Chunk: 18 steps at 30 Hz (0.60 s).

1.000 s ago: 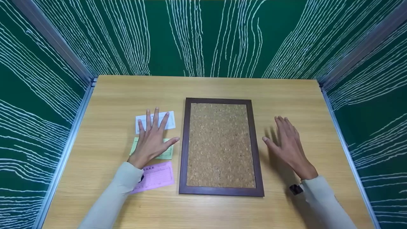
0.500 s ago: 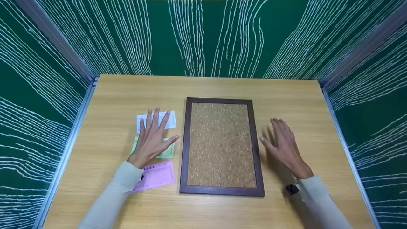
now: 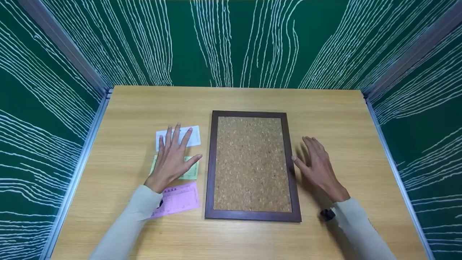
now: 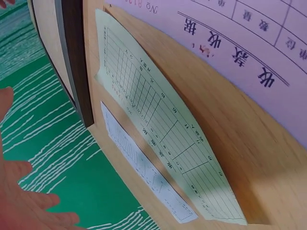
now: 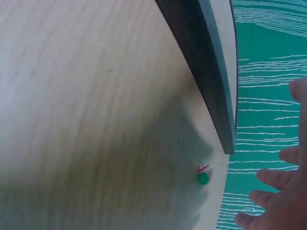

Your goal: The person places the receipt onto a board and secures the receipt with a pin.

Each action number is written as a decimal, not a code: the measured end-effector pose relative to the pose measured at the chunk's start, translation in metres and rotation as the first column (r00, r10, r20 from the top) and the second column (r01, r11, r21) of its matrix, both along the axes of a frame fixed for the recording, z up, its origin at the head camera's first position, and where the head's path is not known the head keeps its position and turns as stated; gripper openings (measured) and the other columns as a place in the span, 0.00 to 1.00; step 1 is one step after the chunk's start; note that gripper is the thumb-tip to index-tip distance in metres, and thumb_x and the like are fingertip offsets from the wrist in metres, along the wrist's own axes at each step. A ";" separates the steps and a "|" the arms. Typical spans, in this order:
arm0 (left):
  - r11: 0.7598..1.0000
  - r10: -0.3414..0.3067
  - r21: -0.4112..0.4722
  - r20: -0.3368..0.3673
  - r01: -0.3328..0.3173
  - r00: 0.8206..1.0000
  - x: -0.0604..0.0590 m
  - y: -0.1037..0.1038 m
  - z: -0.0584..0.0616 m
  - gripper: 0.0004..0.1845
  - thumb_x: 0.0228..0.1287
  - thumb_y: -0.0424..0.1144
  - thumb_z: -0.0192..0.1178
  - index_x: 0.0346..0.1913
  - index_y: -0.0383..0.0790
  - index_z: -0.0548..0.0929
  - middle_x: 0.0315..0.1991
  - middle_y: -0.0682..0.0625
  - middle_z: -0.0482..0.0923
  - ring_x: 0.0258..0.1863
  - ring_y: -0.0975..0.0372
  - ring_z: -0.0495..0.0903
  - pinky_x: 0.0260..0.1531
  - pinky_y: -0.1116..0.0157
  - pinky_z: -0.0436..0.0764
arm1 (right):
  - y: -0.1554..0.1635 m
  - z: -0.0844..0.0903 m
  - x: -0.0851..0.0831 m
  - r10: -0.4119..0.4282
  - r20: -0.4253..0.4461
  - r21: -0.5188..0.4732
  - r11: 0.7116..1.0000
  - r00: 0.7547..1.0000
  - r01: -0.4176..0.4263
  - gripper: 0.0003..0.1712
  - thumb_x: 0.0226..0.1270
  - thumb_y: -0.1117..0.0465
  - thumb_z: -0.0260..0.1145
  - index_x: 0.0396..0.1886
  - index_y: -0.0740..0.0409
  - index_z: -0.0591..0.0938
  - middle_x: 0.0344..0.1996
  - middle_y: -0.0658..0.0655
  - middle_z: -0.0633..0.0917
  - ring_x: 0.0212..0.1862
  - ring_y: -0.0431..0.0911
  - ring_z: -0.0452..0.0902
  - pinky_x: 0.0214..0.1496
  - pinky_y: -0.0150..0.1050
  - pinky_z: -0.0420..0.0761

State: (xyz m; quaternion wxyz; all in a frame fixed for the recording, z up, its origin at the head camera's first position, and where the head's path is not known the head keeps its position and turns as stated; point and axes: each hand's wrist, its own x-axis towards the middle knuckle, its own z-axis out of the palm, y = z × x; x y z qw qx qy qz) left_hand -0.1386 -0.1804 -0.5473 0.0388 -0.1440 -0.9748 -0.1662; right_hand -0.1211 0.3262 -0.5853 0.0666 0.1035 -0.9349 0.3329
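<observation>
My left hand [image 3: 169, 164] hovers with spread fingers over the paper slips and holds nothing. Its fingers overlap a pale blue slip [image 3: 195, 136], and its palm covers part of a green slip [image 3: 190, 174]. Nearer my sleeve lies a pink slip [image 3: 182, 199]; printed characters in the left wrist view mark it as a receipt. My right hand [image 3: 319, 169] is beside the right edge of a cork board [image 3: 252, 166], thumb tip right at the dark frame, fingers extended. In the right wrist view a green pushpin [image 5: 203, 178] and a red pushpin [image 5: 204, 168] lie below that hand, hidden from the head view.
The cork board lies flat in the middle of the wooden table [image 3: 234, 240]. Green walls [image 3: 180, 43] with white wavy lines and metal posts enclose the table at the back and both sides. A dark wrist device [image 3: 327, 215] shows at the right sleeve.
My right hand has moved left, from apart from the cork board to right at its frame. The left hand and the slips have stayed nearly still.
</observation>
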 end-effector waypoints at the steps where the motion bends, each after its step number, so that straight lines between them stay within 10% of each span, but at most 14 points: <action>1: 1.000 0.000 0.005 -0.001 0.000 1.000 0.000 0.000 0.000 0.52 0.74 0.69 0.64 0.90 0.50 0.56 0.90 0.35 0.42 0.88 0.34 0.41 0.80 0.26 0.47 | 0.000 -0.001 0.000 -0.002 0.002 -0.001 1.000 1.000 0.002 0.46 0.81 0.46 0.69 0.87 0.62 0.64 0.83 0.72 0.64 0.86 0.70 0.50 0.81 0.78 0.51; 18: 1.000 -0.012 -0.008 -0.025 0.012 1.000 0.003 -0.007 -0.004 0.50 0.75 0.68 0.64 0.89 0.48 0.60 0.90 0.35 0.46 0.87 0.33 0.46 0.80 0.27 0.51 | -0.004 -0.015 -0.003 0.011 0.055 -0.019 1.000 0.998 -0.010 0.45 0.81 0.46 0.69 0.87 0.61 0.64 0.84 0.72 0.64 0.85 0.70 0.52 0.82 0.76 0.52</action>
